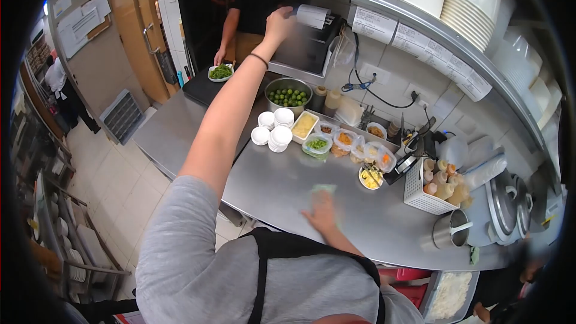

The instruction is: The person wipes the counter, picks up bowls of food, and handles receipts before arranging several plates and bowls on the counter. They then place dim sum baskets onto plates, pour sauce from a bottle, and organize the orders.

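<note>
My left arm stretches far forward, and my left hand [280,25] is closed at the left end of a white paper slip [312,16] in front of a black printer [303,48]. Some blur hides the exact grip. On the steel counter [270,186], near its front edge, my right hand [323,211] presses on a pale green cloth [324,189], also smeared by motion. Beyond that hand stand a bowl of yellow pieces [371,177] with a utensil in it, and a tub of chopped greens [317,144].
Stacked white cups [280,137] stand near a metal bowl of green limes [288,97]. A white basket of bottles [429,189] and a metal pot [450,231] are at right. Overhead runs a shelf with bowls [471,9]. Another person's hand [220,57] touches a dish of greens [221,72].
</note>
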### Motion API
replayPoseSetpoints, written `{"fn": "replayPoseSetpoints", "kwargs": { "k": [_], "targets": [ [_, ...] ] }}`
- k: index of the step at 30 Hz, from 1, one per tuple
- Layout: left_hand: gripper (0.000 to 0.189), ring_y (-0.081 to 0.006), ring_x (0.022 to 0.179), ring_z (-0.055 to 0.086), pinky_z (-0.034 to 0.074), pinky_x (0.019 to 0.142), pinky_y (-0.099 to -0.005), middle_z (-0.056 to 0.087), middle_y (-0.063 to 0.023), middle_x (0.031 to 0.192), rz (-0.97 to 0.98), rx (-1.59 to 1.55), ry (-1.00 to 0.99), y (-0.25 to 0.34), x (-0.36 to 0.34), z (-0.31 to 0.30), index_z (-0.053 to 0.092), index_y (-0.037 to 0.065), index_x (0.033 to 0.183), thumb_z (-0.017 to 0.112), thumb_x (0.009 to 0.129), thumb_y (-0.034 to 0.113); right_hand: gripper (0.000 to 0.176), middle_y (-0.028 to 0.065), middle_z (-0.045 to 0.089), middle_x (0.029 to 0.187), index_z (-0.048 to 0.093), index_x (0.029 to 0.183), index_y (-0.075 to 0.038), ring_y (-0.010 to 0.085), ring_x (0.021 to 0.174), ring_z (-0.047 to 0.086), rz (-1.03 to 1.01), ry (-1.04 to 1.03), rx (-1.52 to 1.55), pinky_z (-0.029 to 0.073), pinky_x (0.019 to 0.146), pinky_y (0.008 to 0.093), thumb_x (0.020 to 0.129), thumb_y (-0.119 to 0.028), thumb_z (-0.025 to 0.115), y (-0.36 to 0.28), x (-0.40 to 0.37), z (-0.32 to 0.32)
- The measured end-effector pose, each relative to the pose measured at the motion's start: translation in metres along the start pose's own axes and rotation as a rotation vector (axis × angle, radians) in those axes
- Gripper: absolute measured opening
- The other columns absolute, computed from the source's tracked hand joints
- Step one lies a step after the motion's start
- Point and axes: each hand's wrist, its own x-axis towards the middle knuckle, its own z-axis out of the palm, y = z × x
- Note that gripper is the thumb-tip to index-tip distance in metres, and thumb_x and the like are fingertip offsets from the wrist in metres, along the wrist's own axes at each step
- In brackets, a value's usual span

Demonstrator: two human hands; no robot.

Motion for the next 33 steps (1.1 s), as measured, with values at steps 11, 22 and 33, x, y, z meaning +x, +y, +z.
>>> {"fn": "replayPoseSetpoints", "kwargs": {
  "k": [11,22,33],
  "targets": [
    [0.029,-0.0225,0.086,0.059,0.043,0.076,-0.0285,0.063,-0.0149,0.091,-0.199,0.123,-0.179,-0.021,0.03,0.017,0.062,-0.001,0.095,0.061,0.066,0.007,0.054,0.0183,0.032,0.132,0.037,0.126,-0.007,0.0345,0.125,0.025,0.018,-0.259,-0.196,0.021,0.099,0.0519,0.083,-0.038,0.047,0.023,0.071,-0.017],
    [0.018,-0.0171,0.074,0.057,0.042,0.069,-0.0272,0.063,-0.009,0.079,-0.155,0.104,-0.199,-0.034,0.033,0.02,0.065,0.001,0.085,0.062,0.068,0.006,0.061,0.0226,0.03,0.132,0.034,0.129,-0.009,0.0384,0.125,0.022,0.25,0.053,0.152,0.019,0.101,0.0452,0.08,-0.04,0.053,0.073,0.066,-0.026],
    [0.013,-0.0157,0.075,0.056,0.042,0.071,-0.0257,0.062,-0.0074,0.078,-0.323,-0.112,-0.144,-0.026,0.03,0.018,0.063,-0.001,0.082,0.064,0.07,0.003,0.057,0.0234,0.029,0.131,0.041,0.124,-0.008,0.0413,0.122,0.024,0.238,0.054,0.148,0.023,0.099,0.046,0.075,-0.028,0.061,0.016,0.025,-0.048]
  ]
}}
